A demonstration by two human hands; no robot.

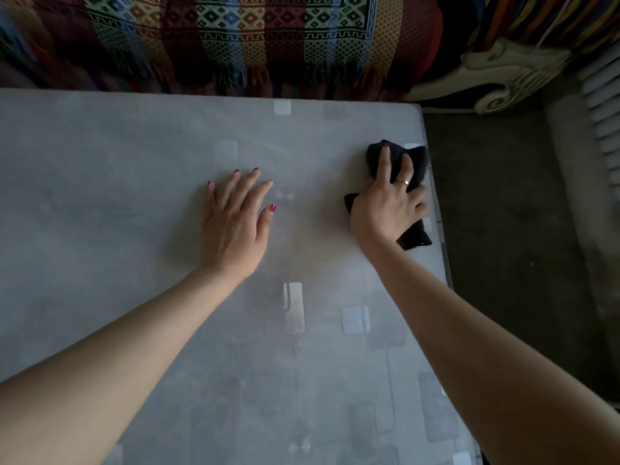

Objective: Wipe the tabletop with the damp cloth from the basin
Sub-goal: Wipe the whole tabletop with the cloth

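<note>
tabletop: smooth grey, semi-gloss, faint reflections. cloth: black, soft, matt, crumpled. blanket: woven textile, patterned, fringed. floor: dark, matt, rough.

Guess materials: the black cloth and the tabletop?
Black cloth: soft fabric, matte; it bunches and folds under the right hand. Weave too dark to tell.
Tabletop: hard, smooth and glossy, with pale window-like reflections; grey, mottled, stone-like look, possibly laminate or glass-topped. Cannot tell which.
</note>
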